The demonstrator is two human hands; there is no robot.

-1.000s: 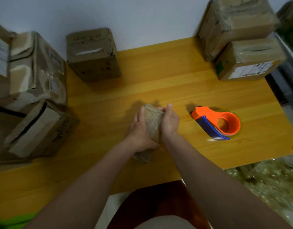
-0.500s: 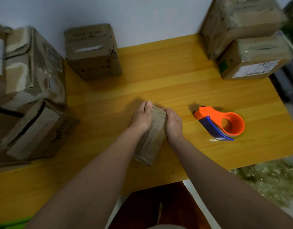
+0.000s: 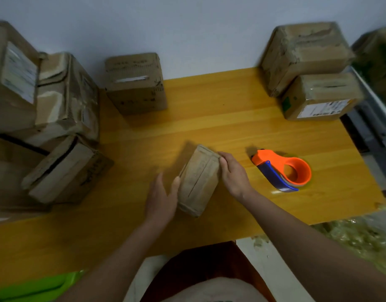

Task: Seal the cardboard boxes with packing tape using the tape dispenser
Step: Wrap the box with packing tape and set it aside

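Both hands bracket the box [image 3: 198, 182] — left hand [image 3: 161, 197] flat and open, right hand [image 3: 232, 175] curled on its edge — yet releasing for the dispenser [image 3: 281, 171] beside the right could let flaps spring.

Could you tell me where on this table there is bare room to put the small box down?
Bare wood lies mid-table, between the back box, the right stack and the small box. More lies along the near edge. The left side is crowded with boxes; the dispenser sits right.
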